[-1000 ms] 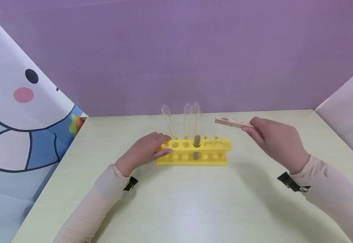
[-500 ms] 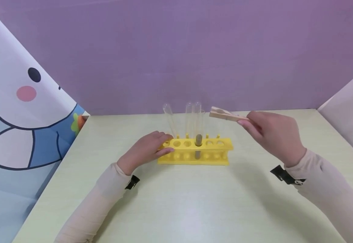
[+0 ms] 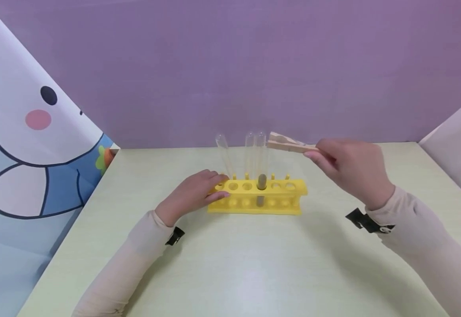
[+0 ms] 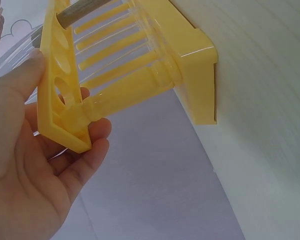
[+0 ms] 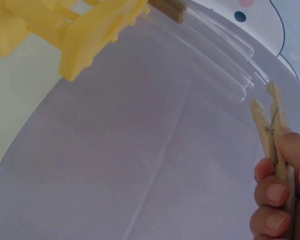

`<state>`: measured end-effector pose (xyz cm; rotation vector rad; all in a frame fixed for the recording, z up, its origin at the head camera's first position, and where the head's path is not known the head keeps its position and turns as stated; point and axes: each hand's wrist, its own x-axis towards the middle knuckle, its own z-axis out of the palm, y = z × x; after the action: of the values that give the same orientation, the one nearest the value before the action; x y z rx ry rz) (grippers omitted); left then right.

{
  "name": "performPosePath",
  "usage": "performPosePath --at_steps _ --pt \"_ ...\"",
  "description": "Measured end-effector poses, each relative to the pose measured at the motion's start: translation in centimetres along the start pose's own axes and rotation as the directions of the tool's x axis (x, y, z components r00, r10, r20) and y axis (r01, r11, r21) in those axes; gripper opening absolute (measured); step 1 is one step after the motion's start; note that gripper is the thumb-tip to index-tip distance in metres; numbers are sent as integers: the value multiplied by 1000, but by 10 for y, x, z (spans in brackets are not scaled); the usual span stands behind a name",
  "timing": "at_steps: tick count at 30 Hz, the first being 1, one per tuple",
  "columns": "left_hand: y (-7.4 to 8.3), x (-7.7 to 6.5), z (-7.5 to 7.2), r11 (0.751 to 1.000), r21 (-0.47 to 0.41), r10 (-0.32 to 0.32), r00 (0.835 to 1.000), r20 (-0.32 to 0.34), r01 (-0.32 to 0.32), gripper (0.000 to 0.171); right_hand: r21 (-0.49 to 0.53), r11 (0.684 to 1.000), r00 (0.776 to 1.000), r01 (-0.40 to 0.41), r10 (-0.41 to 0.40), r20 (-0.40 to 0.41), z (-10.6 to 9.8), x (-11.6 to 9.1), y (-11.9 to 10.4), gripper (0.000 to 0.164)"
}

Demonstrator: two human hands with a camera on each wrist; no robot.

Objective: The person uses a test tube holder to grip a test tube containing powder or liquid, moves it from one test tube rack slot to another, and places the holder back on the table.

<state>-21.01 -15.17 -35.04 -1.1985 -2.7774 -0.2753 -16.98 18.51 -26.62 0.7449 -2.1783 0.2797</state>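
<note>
Now, up from the bare table (image 3: 230, 264) at the bottom of the frame: left hand (image 3: 192, 191), centre-left, fingers curled around the end of the yellow rack (image 3: 250, 193), mid-frame, a grey-brown rod (image 3: 262, 182) standing in one hole. Right of centre, the right hand (image 3: 355, 174) has its fingers folded tight on a wooden clip (image 3: 289, 143), jaws parted, just beside the upright glass tubes (image 3: 250, 152); contact, can't tell. Purple backdrop (image 3: 230, 66) across the top!
</note>
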Motion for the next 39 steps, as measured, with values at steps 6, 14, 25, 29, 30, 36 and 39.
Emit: performPosePath --at_steps 6,14,25,29,30,36,39 --pt "-1 1 1 1000 -8 4 1000 -4 -4 45 -13 999 999 34 -35 -20 0 7 -4 59" --pt "0 2 1 1000 -4 2 1000 -3 -2 44 -10 998 997 66 -67 -25 4 13 -9 58" --pt "0 2 0 1000 4 7 1000 -1 -7 44 -16 996 996 87 -88 -21 7 14 -10 57" --pt "0 1 -1 1000 4 2 1000 6 -2 45 -17 995 995 94 -95 -22 9 15 -11 57" --pt "0 1 -1 1000 4 1 1000 6 -1 45 -17 995 995 97 -97 -25 9 15 -11 57" --pt "0 1 -1 1000 6 -4 1000 9 4 45 -19 994 994 105 -106 -34 13 15 -11 57" --pt "0 1 -1 1000 5 -5 1000 10 5 45 -18 995 994 102 -103 -22 14 14 -10 57"
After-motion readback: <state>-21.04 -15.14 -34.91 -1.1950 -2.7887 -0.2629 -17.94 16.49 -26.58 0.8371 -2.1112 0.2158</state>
